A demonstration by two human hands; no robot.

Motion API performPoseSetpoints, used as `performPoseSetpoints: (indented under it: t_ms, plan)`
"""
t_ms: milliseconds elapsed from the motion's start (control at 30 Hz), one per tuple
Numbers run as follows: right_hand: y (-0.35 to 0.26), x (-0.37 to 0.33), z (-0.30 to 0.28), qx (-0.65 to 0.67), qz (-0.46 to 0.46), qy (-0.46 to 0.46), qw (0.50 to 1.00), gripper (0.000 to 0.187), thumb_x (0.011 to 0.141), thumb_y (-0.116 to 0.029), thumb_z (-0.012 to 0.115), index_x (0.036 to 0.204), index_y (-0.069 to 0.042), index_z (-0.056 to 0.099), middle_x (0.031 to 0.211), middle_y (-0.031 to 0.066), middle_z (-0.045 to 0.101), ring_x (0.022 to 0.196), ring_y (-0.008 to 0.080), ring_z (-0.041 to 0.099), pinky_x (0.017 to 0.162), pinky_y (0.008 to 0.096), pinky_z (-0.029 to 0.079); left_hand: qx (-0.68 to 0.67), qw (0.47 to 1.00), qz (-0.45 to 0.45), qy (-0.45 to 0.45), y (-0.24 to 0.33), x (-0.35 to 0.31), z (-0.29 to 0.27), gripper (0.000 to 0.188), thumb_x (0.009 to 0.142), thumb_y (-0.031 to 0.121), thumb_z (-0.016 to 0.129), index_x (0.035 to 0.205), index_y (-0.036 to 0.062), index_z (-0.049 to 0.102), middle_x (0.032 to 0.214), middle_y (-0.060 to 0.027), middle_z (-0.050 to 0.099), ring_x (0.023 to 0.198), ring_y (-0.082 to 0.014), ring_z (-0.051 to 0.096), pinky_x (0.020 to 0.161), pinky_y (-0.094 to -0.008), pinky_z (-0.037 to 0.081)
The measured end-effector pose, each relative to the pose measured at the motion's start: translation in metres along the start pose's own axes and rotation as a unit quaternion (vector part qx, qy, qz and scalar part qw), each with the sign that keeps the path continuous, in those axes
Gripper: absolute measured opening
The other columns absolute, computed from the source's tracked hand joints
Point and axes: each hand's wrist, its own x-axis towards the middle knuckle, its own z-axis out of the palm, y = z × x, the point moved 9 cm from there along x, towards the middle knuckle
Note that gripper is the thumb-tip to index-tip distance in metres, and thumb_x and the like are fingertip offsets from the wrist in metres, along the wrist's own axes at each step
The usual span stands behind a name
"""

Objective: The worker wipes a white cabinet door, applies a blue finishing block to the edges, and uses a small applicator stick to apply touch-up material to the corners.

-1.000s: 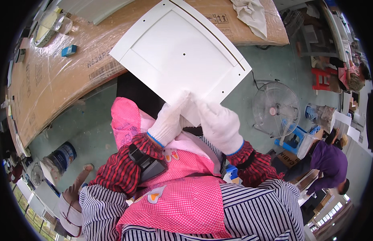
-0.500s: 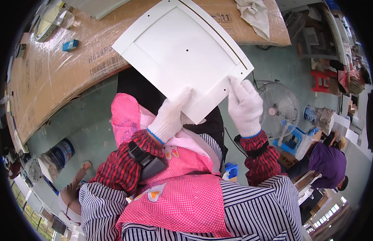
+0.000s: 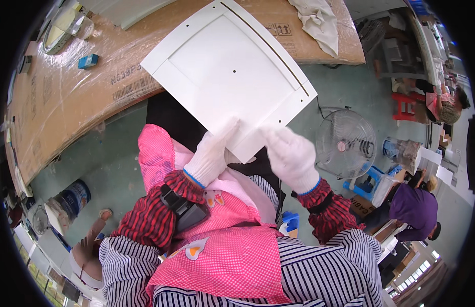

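A white panel (image 3: 212, 61), like a cabinet door with a recessed middle, lies tilted before me, its far part over the wrapped cardboard. Small dark holes dot it, and a dark slot runs along its right edge. My left hand (image 3: 210, 153), in a white knit glove, grips the panel's near corner with fingers over its face. My right hand (image 3: 292, 156), gloved alike, is at the panel's near right edge. Its fingers are drawn together in a pinch and slightly blurred. Whatever they may hold is too small to make out.
Plastic-wrapped cardboard (image 3: 94, 97) carries a small blue box (image 3: 88, 62), a clear container (image 3: 66, 28) and a crumpled white cloth (image 3: 319, 25). A floor fan (image 3: 346, 146) stands at right, near a person in purple (image 3: 414, 210). A blue bucket (image 3: 73, 198) stands at left.
My right hand has moved left and down along the panel's near right edge, its fingers now closer to my left hand. The panel's near end sits slightly lower; my left hand keeps its hold.
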Motion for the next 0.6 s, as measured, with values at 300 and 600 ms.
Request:
performPoseSetpoints:
  t_ms: [300,600]
  plan:
    - [0.006,0.010,-0.011,-0.028,0.016,-0.023,0.999,0.034,0.082,-0.008,0.072,0.115,-0.016,0.075,0.096,0.0074,0.070,0.076,0.0288,0.069,0.066,0.0394,0.056,-0.038,0.999,-0.010,-0.014,0.002,-0.011,0.007,0.052,0.101,0.035,0.070,0.134,-0.0028,0.055,0.118,-0.0176,0.068,0.100,-0.0323,0.074,0.073,-0.0568,0.066]
    - [0.076,0.034,-0.059,-0.043,0.142,0.069,0.987,0.018,0.091,-0.011,0.072,0.109,-0.010,0.077,0.079,0.0104,0.061,0.069,0.0303,0.064,0.061,0.0395,0.051,0.116,0.987,0.106,0.038,0.047,-0.044,0.020,0.046,0.098,0.021,0.071,0.132,-0.0081,0.059,0.111,-0.0161,0.071,0.092,-0.0262,0.075,0.080,-0.0403,0.064]
